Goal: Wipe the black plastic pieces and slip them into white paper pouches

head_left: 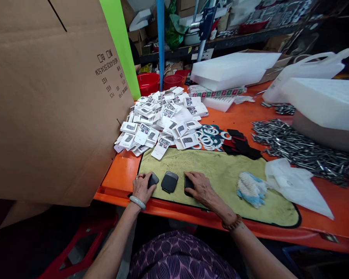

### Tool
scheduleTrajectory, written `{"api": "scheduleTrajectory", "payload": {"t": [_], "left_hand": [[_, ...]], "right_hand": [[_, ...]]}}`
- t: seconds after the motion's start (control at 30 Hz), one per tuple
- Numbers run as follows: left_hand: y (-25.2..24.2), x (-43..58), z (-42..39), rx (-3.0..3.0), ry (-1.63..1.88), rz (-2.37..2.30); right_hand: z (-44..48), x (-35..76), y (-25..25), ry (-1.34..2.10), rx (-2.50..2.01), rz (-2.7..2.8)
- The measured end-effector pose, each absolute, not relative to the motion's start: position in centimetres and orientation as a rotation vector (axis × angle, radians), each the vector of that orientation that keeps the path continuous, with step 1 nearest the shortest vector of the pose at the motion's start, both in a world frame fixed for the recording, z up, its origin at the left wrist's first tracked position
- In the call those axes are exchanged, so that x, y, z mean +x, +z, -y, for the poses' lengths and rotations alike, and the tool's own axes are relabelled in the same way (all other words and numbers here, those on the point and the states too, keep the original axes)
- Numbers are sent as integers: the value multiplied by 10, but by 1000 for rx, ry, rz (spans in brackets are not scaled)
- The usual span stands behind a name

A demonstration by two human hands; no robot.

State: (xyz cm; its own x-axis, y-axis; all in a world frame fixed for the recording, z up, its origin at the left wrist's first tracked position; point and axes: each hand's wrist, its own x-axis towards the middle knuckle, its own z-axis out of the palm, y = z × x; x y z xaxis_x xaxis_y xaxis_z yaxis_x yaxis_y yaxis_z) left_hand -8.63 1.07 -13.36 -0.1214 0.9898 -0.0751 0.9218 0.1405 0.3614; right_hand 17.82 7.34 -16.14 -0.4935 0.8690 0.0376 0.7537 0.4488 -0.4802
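Note:
Three small black square gadgets with rounded corners lie in a row on a yellow-green mat. The middle gadget lies flat, untouched, with a little tab at its lower edge. My left hand, a pale bangle at its wrist, has thumb and fingers closed around the sides of the left gadget. Gripping the right gadget is my right hand, with a beaded bracelet on that wrist; its fingers cover part of the gadget.
The mat covers part of the orange table. A large cardboard box stands at left. Behind lie piled white printed boxes, white rings and black gloves. Rightward are a crumpled cloth, plastic bag and metal parts.

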Motion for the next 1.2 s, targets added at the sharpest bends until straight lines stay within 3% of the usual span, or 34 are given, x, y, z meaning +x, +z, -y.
{"api": "scheduleTrajectory", "payload": {"t": [0.23, 0.33, 0.5, 0.63, 0.8, 0.97, 1.2], "left_hand": [[-131, -62, -20, 1660, 471, -2445], [-129, -46, -20, 1886, 594, -2169], [-135, -22, -19, 2083, 446, -1699], [-137, -14, -18, 2004, 437, -1887], [-137, -12, -14, 1873, 443, -2080], [-139, -16, -8, 1913, 478, -2036], [-150, -26, -6, 1972, 569, -1912]], "right_hand": [[-81, 188, -157, 546, -1530, 2348], [-76, 194, -160, 613, -1548, 2209], [-75, 201, -157, 952, -1621, 1913], [-77, 205, -156, 1273, -1571, 1510], [-59, 184, -165, 1307, -1550, 1097], [-29, 154, -167, 1370, -1506, 1211], [-19, 162, -170, 1037, -1470, 1614]]}}
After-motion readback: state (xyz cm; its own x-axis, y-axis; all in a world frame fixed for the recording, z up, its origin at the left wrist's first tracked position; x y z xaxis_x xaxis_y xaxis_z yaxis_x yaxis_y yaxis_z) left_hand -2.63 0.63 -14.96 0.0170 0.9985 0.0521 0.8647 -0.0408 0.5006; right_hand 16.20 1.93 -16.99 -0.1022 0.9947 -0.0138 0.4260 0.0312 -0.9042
